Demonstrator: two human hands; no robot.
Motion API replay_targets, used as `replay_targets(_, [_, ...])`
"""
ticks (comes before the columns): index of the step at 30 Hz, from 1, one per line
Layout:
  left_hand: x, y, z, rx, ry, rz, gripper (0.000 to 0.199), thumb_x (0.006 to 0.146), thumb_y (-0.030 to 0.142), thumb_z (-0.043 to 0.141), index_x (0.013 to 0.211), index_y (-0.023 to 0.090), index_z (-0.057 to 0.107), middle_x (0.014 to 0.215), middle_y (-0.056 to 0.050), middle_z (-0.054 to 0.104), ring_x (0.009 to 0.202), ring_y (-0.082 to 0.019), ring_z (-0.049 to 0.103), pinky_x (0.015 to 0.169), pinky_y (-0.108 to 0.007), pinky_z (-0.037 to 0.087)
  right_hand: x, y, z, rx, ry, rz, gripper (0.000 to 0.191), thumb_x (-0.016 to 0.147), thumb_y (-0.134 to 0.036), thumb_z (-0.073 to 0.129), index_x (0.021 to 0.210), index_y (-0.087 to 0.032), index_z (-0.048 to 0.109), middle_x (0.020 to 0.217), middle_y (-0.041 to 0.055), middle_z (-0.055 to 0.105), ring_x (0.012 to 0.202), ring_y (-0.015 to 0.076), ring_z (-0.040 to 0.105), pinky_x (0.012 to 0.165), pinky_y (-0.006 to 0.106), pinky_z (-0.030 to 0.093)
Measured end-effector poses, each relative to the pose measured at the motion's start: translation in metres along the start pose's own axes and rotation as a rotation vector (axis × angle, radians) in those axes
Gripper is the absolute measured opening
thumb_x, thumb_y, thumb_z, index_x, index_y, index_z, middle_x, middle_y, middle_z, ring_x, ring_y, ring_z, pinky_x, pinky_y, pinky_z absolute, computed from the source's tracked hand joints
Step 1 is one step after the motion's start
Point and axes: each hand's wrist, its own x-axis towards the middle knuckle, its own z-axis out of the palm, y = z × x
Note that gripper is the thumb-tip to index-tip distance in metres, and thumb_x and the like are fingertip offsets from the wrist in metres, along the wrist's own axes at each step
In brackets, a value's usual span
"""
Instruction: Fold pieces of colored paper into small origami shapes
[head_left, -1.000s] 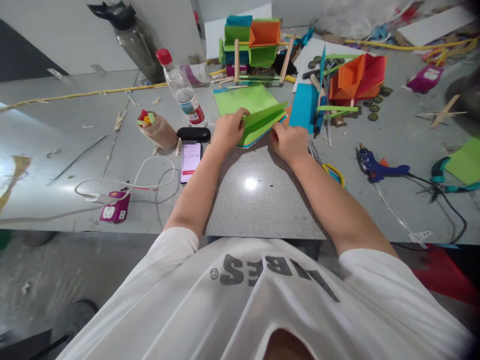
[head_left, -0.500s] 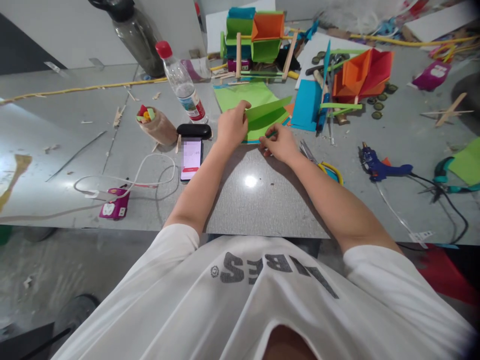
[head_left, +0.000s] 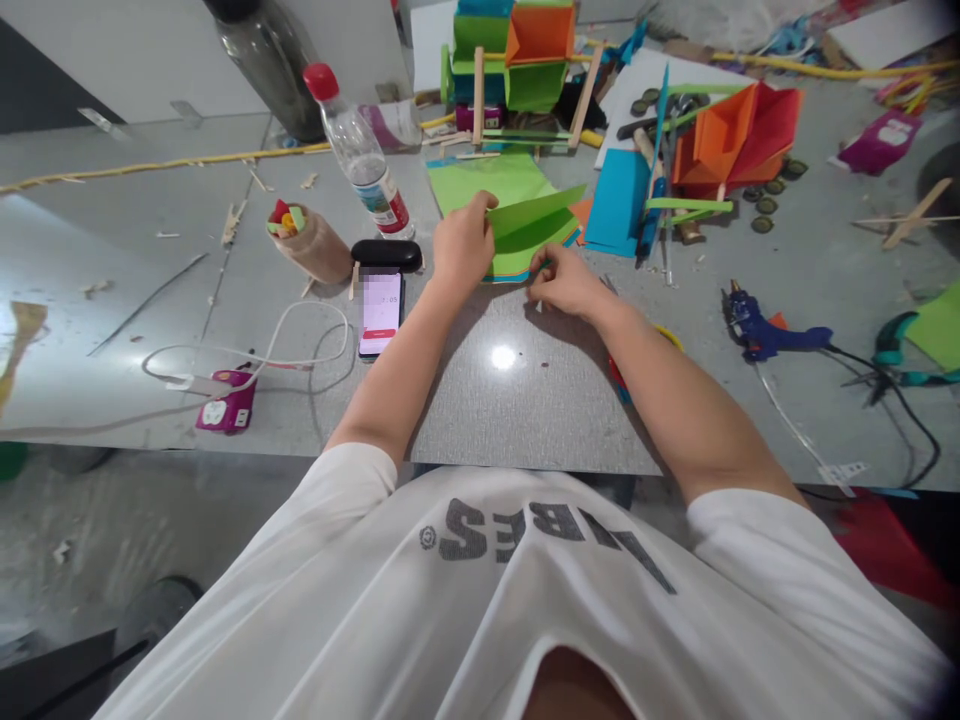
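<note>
Green paper (head_left: 529, 232) lies in front of me, one sheet curled up toward the right, with blue and orange edges showing beneath it. My left hand (head_left: 465, 240) is closed on the left side of the raised sheet, thumb at its top edge. At the stack's near right edge, my right hand (head_left: 566, 280) has its fingers curled close together; what they pinch, if anything, is too small to make out. Folded blue paper (head_left: 616, 205) stands just right of the stack. Scissors (head_left: 667, 338) are mostly covered by my right forearm.
A phone (head_left: 380, 312), a black case (head_left: 387, 255) and a plastic bottle (head_left: 379, 195) stand left of my hands. Behind the paper is a paper-and-stick wheel model (head_left: 502, 60). To the right are an orange paper construction (head_left: 724, 140) and a blue glue gun (head_left: 772, 325).
My right hand has shifted slightly to the right along the paper's near edge, and my forearm now covers more of the scissors. My left hand keeps its hold. The view has tilted slightly.
</note>
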Motion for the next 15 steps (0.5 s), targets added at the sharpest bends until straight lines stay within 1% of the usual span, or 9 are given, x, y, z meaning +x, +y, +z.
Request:
replay_targets(1, [0.000, -0.001, -0.001, -0.001, 0.007, -0.007, 0.054, 0.126, 0.018, 0.045, 0.174, 0.033, 0.066, 0.170, -0.009, 0.085, 0.152, -0.033, 0.078, 0.129, -0.052, 0.058, -0.002, -0.001, -0.005, -0.016, -0.046, 0.003, 0.040, 0.080, -0.007, 0.088, 0.110, -0.030, 0.074, 0.074, -0.0015, 0.075, 0.067, 0.0257, 0.070, 0.071, 0.043, 0.061])
replay_targets(3, [0.000, -0.002, -0.003, -0.012, 0.020, -0.025, 0.053, 0.128, 0.019, 0.043, 0.175, 0.031, 0.065, 0.171, -0.007, 0.084, 0.152, -0.029, 0.075, 0.130, -0.049, 0.055, -0.003, -0.003, -0.016, -0.047, -0.146, 0.009, 0.031, 0.079, -0.003, 0.089, 0.090, -0.028, 0.074, 0.077, 0.0020, 0.079, 0.069, 0.0249, 0.072, 0.075, 0.043, 0.063])
replay_targets(5, [0.001, -0.002, -0.005, -0.025, 0.027, -0.045, 0.053, 0.129, 0.019, 0.040, 0.176, 0.026, 0.063, 0.173, -0.004, 0.082, 0.151, -0.024, 0.071, 0.132, -0.045, 0.051, -0.003, -0.003, -0.024, -0.121, -0.184, 0.006, 0.025, 0.084, -0.005, 0.089, 0.082, -0.026, 0.076, 0.083, 0.0057, 0.083, 0.075, 0.0270, 0.078, 0.081, 0.044, 0.066])
replay_targets(6, [0.001, -0.002, -0.006, -0.028, 0.024, -0.050, 0.053, 0.130, 0.019, 0.039, 0.177, 0.025, 0.062, 0.173, -0.003, 0.082, 0.150, -0.023, 0.069, 0.132, -0.043, 0.049, -0.003, -0.002, -0.026, -0.175, -0.157, 0.001, 0.020, 0.089, -0.008, 0.089, 0.084, -0.025, 0.079, 0.088, 0.0085, 0.086, 0.082, 0.0301, 0.083, 0.085, 0.046, 0.068])
replay_targets(8, [0.001, -0.002, -0.008, -0.029, 0.020, -0.054, 0.053, 0.129, 0.020, 0.038, 0.177, 0.025, 0.060, 0.171, -0.001, 0.082, 0.147, -0.021, 0.066, 0.132, -0.042, 0.048, 0.000, 0.001, -0.028, -0.319, -0.006, -0.025, 0.011, 0.101, -0.015, 0.082, 0.096, -0.023, 0.088, 0.104, 0.0160, 0.091, 0.103, 0.0397, 0.089, 0.097, 0.052, 0.069])
replay_targets(10, [0.001, -0.003, -0.009, -0.024, 0.023, -0.052, 0.052, 0.129, 0.020, 0.040, 0.175, 0.026, 0.061, 0.169, 0.000, 0.083, 0.147, -0.020, 0.065, 0.132, -0.041, 0.048, 0.003, 0.004, -0.027, -0.443, 0.170, -0.062, 0.021, 0.109, -0.017, 0.072, 0.112, -0.019, 0.093, 0.120, 0.0228, 0.093, 0.125, 0.0475, 0.087, 0.108, 0.058, 0.067])
replay_targets(11, [0.001, -0.003, -0.009, -0.023, 0.029, -0.045, 0.051, 0.128, 0.020, 0.041, 0.174, 0.027, 0.063, 0.169, 0.000, 0.083, 0.148, -0.021, 0.066, 0.132, -0.041, 0.050, 0.004, 0.006, -0.026, -0.458, 0.223, -0.083, 0.026, 0.111, -0.017, 0.069, 0.119, -0.017, 0.094, 0.126, 0.0243, 0.093, 0.131, 0.0485, 0.086, 0.112, 0.060, 0.067])
replay_targets(13, [0.001, -0.003, -0.009, -0.026, 0.055, -0.029, 0.050, 0.127, 0.017, 0.045, 0.171, 0.026, 0.066, 0.168, -0.001, 0.084, 0.150, -0.022, 0.070, 0.133, -0.042, 0.052, 0.007, 0.008, -0.023, -0.403, 0.258, -0.127, 0.025, 0.112, -0.020, 0.071, 0.123, -0.018, 0.093, 0.128, 0.0230, 0.094, 0.128, 0.0458, 0.086, 0.115, 0.059, 0.068])
replay_targets(15, [0.001, -0.002, -0.009, -0.033, 0.071, -0.016, 0.048, 0.126, 0.014, 0.047, 0.168, 0.024, 0.066, 0.168, -0.002, 0.084, 0.150, -0.022, 0.071, 0.134, -0.043, 0.053, 0.010, 0.009, -0.017, -0.207, 0.240, -0.146, 0.014, 0.111, -0.027, 0.081, 0.117, -0.021, 0.091, 0.121, 0.0194, 0.094, 0.118, 0.0406, 0.087, 0.111, 0.057, 0.071])
